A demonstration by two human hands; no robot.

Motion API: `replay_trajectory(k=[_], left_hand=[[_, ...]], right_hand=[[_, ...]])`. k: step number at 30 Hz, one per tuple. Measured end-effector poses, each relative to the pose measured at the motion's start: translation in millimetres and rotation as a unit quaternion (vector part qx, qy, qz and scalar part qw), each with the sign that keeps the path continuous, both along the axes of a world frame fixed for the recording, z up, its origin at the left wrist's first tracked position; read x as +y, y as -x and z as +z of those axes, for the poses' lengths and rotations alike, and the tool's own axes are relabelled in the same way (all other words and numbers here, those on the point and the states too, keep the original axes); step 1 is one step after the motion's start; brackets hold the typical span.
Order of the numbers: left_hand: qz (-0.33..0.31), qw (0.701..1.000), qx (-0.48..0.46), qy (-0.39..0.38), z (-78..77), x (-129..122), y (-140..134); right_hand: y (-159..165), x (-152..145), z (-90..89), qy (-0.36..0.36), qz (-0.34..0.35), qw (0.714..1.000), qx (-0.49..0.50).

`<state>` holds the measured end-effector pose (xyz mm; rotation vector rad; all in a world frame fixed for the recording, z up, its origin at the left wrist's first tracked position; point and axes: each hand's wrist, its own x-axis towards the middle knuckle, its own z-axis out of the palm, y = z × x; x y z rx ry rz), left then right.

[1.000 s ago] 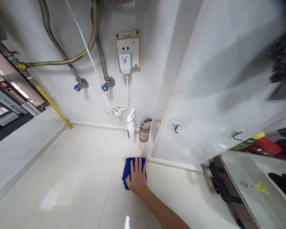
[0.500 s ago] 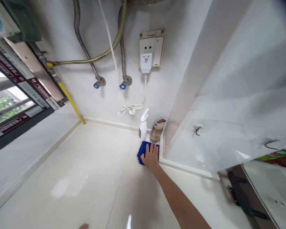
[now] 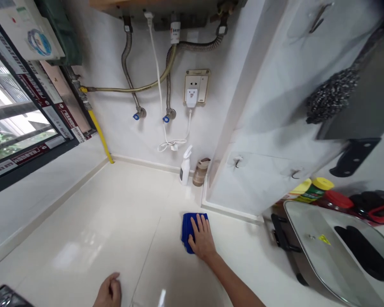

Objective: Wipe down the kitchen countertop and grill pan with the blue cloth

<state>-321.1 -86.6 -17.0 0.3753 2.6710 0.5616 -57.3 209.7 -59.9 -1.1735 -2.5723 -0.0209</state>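
Note:
My right hand (image 3: 202, 238) lies flat on a folded blue cloth (image 3: 187, 232), fingers spread, pressing it against the glossy white countertop (image 3: 121, 213). The cloth sticks out past my fingertips and on the thumb side. At the bottom edge, my left hand (image 3: 109, 292) is curled over the counter with nothing visible in it; part of it is cut off by the frame. Beyond the cloth, in the corner, stand a white spray bottle (image 3: 184, 168) and a brownish see-through jar (image 3: 200, 172) with a handled lid, both upright and apart from my hands.
A glass-lidded appliance (image 3: 333, 247) with a black handle stands at right, colourful containers (image 3: 321, 184) behind it. A cleaver (image 3: 355, 157) and a steel scrubber (image 3: 334, 96) hang on the right wall. Hoses and a plugged socket (image 3: 196, 87) are on the back wall; a window (image 3: 16, 111) is at left.
My right hand has drawn the blue cloth back from the corner, toward me. More of my left hand has come into view at the bottom. The view has shifted, showing more on the right.

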Motion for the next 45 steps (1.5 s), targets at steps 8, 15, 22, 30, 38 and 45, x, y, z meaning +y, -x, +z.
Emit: replay_trajectory(k=[8,15,22,30,38,45], left_hand=[[-0.029,0.999,-0.001,0.024,17.0,6.3,-8.7],[-0.076,0.997,0.016,-0.026,7.6,6.6,2.8],[-0.085,0.996,-0.001,0.005,21.8,13.6,-5.0],[-0.101,0.994,-0.025,0.017,25.6,14.3,-9.4],[-0.133,0.991,-0.006,-0.020,9.5,5.5,-9.8],[-0.139,0.985,0.020,-0.104,-1.8,-4.1,-12.7]], right_hand=[[-123.1,-65.2,0.4,-0.025,-0.056,0.998,-0.006],[-239.9,-110.5,-12.3,-0.014,-0.139,0.990,-0.011],[-330.1,-147.6,-22.5,-0.052,-0.259,0.964,-0.030],[-265.4,-179.1,-14.5,-0.058,-0.249,0.964,-0.072],[-172.1,-194.0,-7.1,-0.037,-0.236,0.969,-0.057],[-66.0,-201.4,1.2,0.016,-0.170,0.984,-0.059]])
